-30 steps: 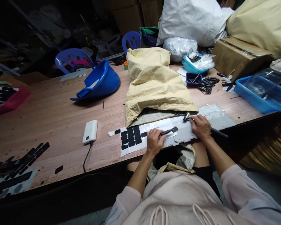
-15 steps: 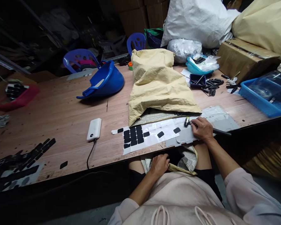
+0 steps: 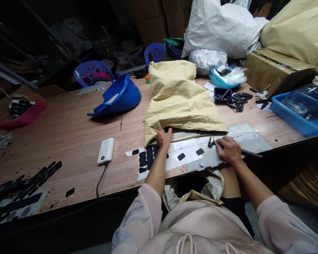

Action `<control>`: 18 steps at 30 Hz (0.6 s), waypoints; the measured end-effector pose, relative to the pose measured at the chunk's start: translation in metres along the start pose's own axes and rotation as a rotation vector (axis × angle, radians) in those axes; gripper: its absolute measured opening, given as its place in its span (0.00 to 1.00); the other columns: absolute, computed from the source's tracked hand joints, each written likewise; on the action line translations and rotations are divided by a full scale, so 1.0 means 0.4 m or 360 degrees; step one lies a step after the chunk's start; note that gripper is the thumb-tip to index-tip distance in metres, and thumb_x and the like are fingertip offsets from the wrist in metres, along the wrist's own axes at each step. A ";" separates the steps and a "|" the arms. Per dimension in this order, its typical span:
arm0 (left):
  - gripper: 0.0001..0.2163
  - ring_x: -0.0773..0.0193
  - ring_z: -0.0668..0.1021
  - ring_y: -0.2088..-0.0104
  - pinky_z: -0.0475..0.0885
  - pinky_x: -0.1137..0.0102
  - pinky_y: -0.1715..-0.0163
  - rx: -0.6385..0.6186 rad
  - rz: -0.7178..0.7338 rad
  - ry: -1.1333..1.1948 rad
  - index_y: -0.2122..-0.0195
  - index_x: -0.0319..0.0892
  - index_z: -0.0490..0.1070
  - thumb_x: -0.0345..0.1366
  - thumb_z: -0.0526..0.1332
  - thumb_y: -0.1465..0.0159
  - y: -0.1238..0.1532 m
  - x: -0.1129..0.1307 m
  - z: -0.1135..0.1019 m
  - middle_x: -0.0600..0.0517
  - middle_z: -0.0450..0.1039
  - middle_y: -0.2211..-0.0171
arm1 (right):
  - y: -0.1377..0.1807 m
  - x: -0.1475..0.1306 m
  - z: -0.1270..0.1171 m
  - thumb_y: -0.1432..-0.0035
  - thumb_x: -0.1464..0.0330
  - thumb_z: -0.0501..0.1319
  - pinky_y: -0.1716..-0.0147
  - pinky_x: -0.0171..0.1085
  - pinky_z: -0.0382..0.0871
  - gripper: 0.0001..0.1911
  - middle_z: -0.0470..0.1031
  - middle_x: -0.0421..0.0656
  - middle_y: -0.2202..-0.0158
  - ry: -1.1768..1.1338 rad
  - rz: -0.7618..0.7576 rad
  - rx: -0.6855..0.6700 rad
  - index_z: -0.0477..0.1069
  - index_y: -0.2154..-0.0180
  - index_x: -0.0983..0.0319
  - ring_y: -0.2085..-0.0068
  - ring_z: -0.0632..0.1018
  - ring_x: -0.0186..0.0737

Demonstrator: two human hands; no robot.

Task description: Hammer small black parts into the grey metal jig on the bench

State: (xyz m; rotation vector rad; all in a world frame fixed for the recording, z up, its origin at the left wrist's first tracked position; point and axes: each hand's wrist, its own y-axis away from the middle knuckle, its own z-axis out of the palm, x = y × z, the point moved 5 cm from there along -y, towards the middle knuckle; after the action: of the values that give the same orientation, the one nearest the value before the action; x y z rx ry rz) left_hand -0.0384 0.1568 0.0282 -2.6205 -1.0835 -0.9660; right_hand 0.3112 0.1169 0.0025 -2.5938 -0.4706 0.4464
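Observation:
In my right hand (image 3: 229,149) is a small mallet (image 3: 211,141) with a yellow-and-black head. Its black handle runs back under my fingers past the table's front edge, and its head rests over the grey board (image 3: 210,158). My left hand (image 3: 164,138) is at the open mouth of the yellow woven sack (image 3: 184,102); its fingertips are hidden at the dark opening. Below my left forearm lies a white backing sheet (image 3: 172,162) with black rounded pads (image 3: 143,164) in rows, partly covered by the arm. Two loose pads, one a black pad (image 3: 181,156), lie to the right.
A white power bank (image 3: 106,151) with a cable lies left of the sheet. Further back sits a blue basin (image 3: 123,93). On the right are a blue tray (image 3: 294,114), a cardboard box (image 3: 275,70) and several black parts (image 3: 238,102). Black strips (image 3: 39,176) lie far left.
My left hand has risen from my lap to the mouth of the sack, its forearm now across the pads. My right hand stays on the mallet in about the same place.

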 end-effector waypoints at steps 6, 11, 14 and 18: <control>0.12 0.44 0.83 0.52 0.73 0.60 0.59 0.0059 -0.0164 -0.0051 0.60 0.45 0.85 0.45 0.66 0.37 -0.040 0.015 0.011 0.39 0.84 0.52 | 0.001 -0.001 -0.001 0.38 0.66 0.61 0.61 0.40 0.64 0.09 0.75 0.45 0.65 0.0022 0.0039 -0.0003 0.81 0.61 0.58 0.59 0.72 0.46; 0.11 0.52 0.83 0.59 0.70 0.66 0.65 -0.0065 0.0062 -0.0055 0.62 0.49 0.86 0.45 0.65 0.36 0.033 -0.030 -0.013 0.48 0.86 0.60 | 0.001 -0.002 -0.001 0.38 0.65 0.61 0.60 0.40 0.63 0.09 0.75 0.45 0.64 0.0027 0.0058 -0.0025 0.80 0.61 0.58 0.58 0.72 0.46; 0.11 0.59 0.82 0.66 0.66 0.69 0.68 -0.0234 0.0349 -0.0065 0.59 0.50 0.87 0.45 0.66 0.35 0.128 -0.082 -0.014 0.52 0.84 0.68 | 0.000 -0.003 -0.002 0.38 0.65 0.61 0.60 0.40 0.63 0.09 0.75 0.45 0.64 0.0032 0.0064 -0.0032 0.80 0.61 0.58 0.58 0.72 0.46; 0.09 0.64 0.80 0.69 0.65 0.72 0.67 -0.0429 0.0590 -0.0119 0.57 0.51 0.86 0.42 0.68 0.35 0.244 -0.140 0.004 0.55 0.80 0.73 | 0.000 -0.001 0.000 0.38 0.65 0.61 0.61 0.40 0.62 0.09 0.75 0.46 0.64 0.0035 0.0074 -0.0039 0.80 0.61 0.58 0.59 0.71 0.46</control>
State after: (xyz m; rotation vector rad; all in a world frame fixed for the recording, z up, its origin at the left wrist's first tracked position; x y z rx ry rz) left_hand -0.0014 0.0535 0.0028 -2.9433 -0.4725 -0.9912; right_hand 0.3108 0.1167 0.0027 -2.6353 -0.4118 0.4296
